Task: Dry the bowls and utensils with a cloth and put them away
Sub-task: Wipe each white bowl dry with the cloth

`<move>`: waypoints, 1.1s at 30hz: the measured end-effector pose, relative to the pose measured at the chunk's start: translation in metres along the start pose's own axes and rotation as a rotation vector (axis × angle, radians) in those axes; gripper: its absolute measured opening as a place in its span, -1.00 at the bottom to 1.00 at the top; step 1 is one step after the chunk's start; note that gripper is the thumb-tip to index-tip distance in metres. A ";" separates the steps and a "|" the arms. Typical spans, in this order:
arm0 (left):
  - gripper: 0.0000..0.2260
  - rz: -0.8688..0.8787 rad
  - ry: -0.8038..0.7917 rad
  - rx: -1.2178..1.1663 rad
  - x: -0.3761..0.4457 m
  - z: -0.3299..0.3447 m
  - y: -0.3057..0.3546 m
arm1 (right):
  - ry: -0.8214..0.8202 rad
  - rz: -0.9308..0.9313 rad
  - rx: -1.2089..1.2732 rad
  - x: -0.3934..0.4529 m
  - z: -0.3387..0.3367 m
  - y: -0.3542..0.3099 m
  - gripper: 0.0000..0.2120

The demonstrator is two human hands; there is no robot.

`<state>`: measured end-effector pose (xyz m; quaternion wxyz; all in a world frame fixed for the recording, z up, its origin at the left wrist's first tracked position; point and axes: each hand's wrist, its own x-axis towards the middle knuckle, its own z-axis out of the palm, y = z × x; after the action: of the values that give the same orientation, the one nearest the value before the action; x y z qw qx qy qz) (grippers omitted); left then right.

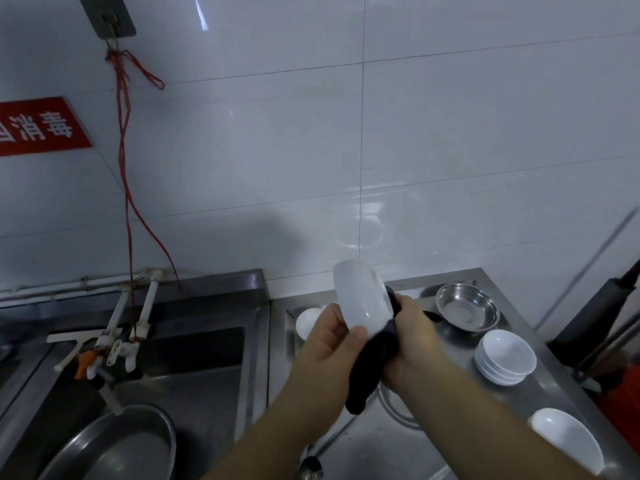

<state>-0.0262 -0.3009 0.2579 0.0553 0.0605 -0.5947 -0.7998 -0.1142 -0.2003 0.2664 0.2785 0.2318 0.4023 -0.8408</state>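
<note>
A white bowl (360, 296) is held on edge above the steel counter (374, 441), its outside facing me. My left hand (329, 334) grips its lower rim, thumb on the bowl's outer wall. My right hand (412, 330) presses a black cloth (372, 368) against the bowl's right side, and the cloth hangs down between both hands. On the counter stand a stack of small white bowls (505, 356), a single white bowl (568, 438) near the front right, a small white bowl (306, 322) behind my left hand, and a steel bowl (467, 306). A spoon (310, 467) lies by my left forearm.
A steel sink (194, 362) lies to the left with white taps (114, 344) and a large steel basin (114, 445) in it. Red string (126, 188) hangs down the white tiled wall. Dark handles (599, 317) lean at the right edge.
</note>
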 end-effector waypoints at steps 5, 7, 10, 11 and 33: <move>-0.72 0.058 -0.016 0.135 -0.001 -0.001 0.003 | -0.005 -0.057 -0.027 0.001 -0.002 -0.004 -0.83; -0.74 0.051 0.006 0.069 0.003 -0.005 0.009 | 0.020 -0.091 -0.045 0.003 0.000 -0.007 -0.83; -0.76 0.080 0.024 0.152 0.006 -0.004 0.011 | 0.044 -0.059 -0.071 0.005 0.002 -0.005 -0.69; -0.77 0.098 0.040 0.212 0.007 -0.002 0.010 | 0.056 -0.036 -0.079 0.005 0.002 -0.002 -0.66; -0.91 0.109 -0.016 0.733 0.001 -0.014 -0.019 | 0.017 -0.376 -0.540 -0.004 0.007 -0.002 -0.73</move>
<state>-0.0248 -0.3088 0.2353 0.0681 0.0383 -0.8445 -0.5298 -0.1137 -0.2036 0.2734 0.1663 0.0782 0.6489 -0.7383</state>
